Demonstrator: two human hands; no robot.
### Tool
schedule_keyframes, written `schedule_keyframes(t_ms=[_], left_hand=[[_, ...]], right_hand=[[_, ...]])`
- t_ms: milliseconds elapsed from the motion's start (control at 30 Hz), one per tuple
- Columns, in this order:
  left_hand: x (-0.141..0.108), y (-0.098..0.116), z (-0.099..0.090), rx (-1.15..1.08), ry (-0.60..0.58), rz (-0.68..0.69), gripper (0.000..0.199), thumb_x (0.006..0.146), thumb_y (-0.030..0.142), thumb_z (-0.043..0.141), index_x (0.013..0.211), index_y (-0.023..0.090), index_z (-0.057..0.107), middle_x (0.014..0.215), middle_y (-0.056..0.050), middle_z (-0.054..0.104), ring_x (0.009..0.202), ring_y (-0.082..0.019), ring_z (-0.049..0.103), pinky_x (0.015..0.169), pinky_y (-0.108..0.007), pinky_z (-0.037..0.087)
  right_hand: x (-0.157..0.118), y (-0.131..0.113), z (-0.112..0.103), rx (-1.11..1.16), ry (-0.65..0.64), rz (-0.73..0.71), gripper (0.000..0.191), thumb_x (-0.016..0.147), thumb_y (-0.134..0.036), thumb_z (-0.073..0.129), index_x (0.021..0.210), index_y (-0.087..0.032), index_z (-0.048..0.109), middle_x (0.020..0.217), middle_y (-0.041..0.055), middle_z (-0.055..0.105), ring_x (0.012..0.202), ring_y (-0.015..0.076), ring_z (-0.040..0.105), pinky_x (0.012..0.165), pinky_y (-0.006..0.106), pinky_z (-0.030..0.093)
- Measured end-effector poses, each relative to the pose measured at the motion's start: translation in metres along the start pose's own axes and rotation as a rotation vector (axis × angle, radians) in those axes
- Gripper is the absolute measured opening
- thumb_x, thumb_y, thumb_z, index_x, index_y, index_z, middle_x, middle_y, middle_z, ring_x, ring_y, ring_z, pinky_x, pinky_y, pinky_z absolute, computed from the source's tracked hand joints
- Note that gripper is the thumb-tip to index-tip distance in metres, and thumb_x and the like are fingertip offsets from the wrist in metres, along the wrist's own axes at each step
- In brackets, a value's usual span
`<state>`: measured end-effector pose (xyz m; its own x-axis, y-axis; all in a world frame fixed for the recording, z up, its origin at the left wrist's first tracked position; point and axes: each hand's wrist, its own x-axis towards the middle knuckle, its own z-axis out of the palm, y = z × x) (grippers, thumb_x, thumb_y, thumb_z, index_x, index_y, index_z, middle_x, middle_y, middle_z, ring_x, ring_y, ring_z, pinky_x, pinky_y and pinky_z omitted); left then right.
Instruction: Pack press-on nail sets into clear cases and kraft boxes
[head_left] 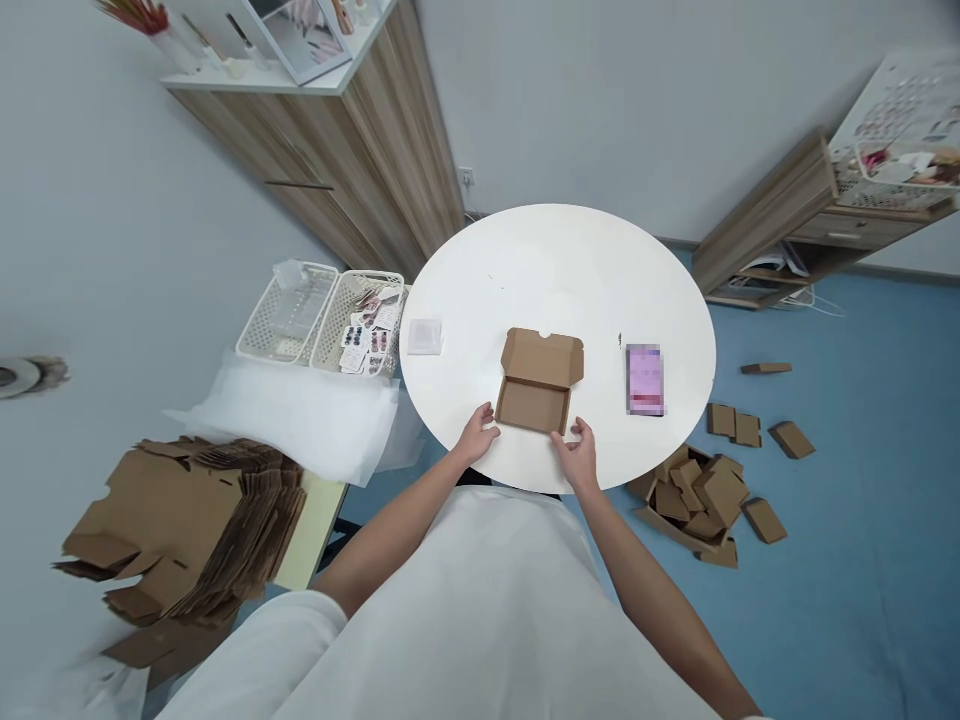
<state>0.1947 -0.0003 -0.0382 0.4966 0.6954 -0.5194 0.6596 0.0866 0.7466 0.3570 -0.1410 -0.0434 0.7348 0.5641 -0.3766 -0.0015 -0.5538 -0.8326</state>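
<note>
An open cardboard mailer box (534, 405) lies on the white round table (555, 270), its lid raised at the far side and its inside bare. Beside its near left corner is my left hand (478, 437), fingers apart, close to the box's edge. My right hand (576, 455) is at the near right corner; its thumb seems to touch the box, while the other fingers are spread away from it. Neither hand is closed round the box. To the left on the table sits a small clear packet (424, 337). A phone with a pink screen (645, 380) lies to the right.
Left of the table stand white baskets (324, 330) with printed cards, plastic sheets (330, 420) and a stack of flat cardboard (172, 520). Folded boxes fill a carton (679, 530) on the floor at right, with several others lying about. A wooden cabinet (375, 130) stands behind.
</note>
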Motion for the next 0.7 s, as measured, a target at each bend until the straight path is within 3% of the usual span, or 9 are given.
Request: schedule_keyframes(t_ms=[67,133,267,400,467,567,700], left_hand=[[-0.002,-0.006,-0.007,0.018,0.016,-0.017,0.063,0.075,0.016,0.044,0.134,0.020,0.021,0.131,-0.010,0.041,0.115,-0.019,0.044,0.089,-0.033,0.042],[-0.002,-0.012,-0.018,0.033,0.051,-0.022,0.059,0.078,0.020,0.045,0.132,0.020,0.024,0.129,-0.009,0.043,0.113,-0.018,0.046,0.088,-0.032,0.043],[0.008,-0.020,-0.056,0.019,0.184,-0.024,0.049,0.081,0.029,0.045,0.127,0.020,0.032,0.126,-0.009,0.045,0.110,-0.017,0.047,0.087,-0.031,0.043],[0.028,-0.029,-0.106,-0.009,0.360,-0.083,0.051,0.079,0.032,0.047,0.125,0.017,0.032,0.129,-0.011,0.038,0.109,-0.018,0.047,0.086,-0.029,0.044],[0.040,-0.034,-0.130,-0.008,0.398,-0.092,0.055,0.078,0.035,0.047,0.127,0.016,0.029,0.131,-0.013,0.033,0.111,-0.019,0.045,0.088,-0.029,0.042],[0.059,-0.039,-0.156,-0.004,0.378,-0.068,0.061,0.078,0.037,0.047,0.130,0.015,0.023,0.134,-0.014,0.027,0.116,-0.021,0.040,0.095,-0.030,0.036],[0.081,-0.038,-0.176,0.039,0.336,-0.072,0.071,0.076,0.039,0.050,0.133,0.016,0.014,0.138,-0.013,0.020,0.127,-0.025,0.023,0.102,-0.034,0.026]], right_hand=[[-0.009,0.000,-0.001,0.010,0.123,-0.046,0.059,0.072,-0.047,0.050,0.121,-0.019,0.034,0.107,0.0078,0.047,0.058,0.0083,0.045,0.062,0.026,0.044],[-0.017,-0.005,0.001,0.061,0.159,-0.104,0.053,0.075,-0.045,0.047,0.119,-0.019,0.035,0.102,0.0060,0.047,0.053,0.0067,0.040,0.056,0.024,0.041],[-0.021,-0.033,0.025,0.097,0.039,-0.224,0.043,0.074,-0.042,0.049,0.109,-0.018,0.045,0.083,0.0023,0.051,0.052,0.0080,0.039,0.056,0.025,0.041],[-0.011,-0.080,0.071,0.022,-0.197,-0.272,0.034,0.073,-0.042,0.049,0.096,-0.017,0.055,0.070,0.0011,0.053,0.058,0.0116,0.044,0.061,0.027,0.042],[-0.002,-0.102,0.098,-0.002,-0.316,-0.216,0.035,0.072,-0.042,0.050,0.096,-0.018,0.055,0.076,0.0020,0.056,0.059,0.0115,0.046,0.060,0.027,0.042],[0.015,-0.127,0.140,-0.025,-0.392,-0.114,0.038,0.069,-0.040,0.053,0.101,-0.019,0.053,0.094,0.0047,0.057,0.067,0.0117,0.051,0.064,0.028,0.044],[0.039,-0.148,0.189,-0.052,-0.425,0.030,0.047,0.067,-0.037,0.057,0.110,-0.020,0.050,0.108,0.0074,0.054,0.082,0.0147,0.055,0.072,0.030,0.045]])
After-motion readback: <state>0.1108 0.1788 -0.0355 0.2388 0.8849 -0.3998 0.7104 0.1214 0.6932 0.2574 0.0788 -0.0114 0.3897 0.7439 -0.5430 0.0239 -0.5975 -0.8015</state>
